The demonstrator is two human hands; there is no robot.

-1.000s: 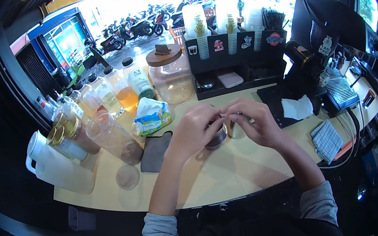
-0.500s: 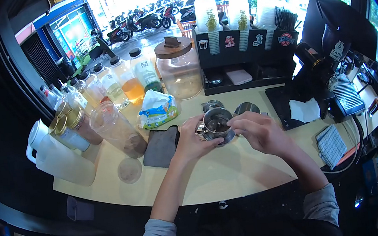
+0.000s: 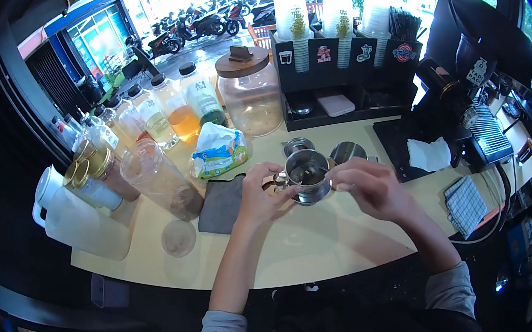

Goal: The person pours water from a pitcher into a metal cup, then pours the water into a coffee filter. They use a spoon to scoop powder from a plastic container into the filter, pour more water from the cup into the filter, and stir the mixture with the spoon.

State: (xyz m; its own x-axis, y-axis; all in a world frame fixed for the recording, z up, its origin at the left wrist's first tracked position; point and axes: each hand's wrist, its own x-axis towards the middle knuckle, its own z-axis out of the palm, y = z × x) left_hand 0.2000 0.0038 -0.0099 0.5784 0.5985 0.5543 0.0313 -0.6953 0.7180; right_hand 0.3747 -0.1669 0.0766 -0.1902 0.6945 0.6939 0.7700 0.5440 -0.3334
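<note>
A shiny steel cup [image 3: 306,167] with dark contents stands on the counter, on or over a round metal base [image 3: 313,196]. My left hand [image 3: 264,194] grips its handle side, thumb and fingers closed at the left of the cup. Over the right rim, the fingers of my right hand [image 3: 368,184] are pinched together; a thin thing seems to reach from them into the cup, too small to name. Behind the cup lies a small round metal piece [image 3: 297,144]. A second steel cup [image 3: 348,151] stands just beyond my right fingers.
Left of my hands are a grey cloth [image 3: 221,205], a clear lid [image 3: 178,239], a tall canister [image 3: 159,181] with brown powder, and a wipes pack [image 3: 219,150]. Bottles and a lidded jar [image 3: 250,99] line the back. A black cup rack [image 3: 351,104] and coffee machine [image 3: 489,134] stand right.
My right hand has shifted slightly at the cup's rim, its fingers still pinched. My left hand keeps its grip on the cup. The whole view has moved a little.
</note>
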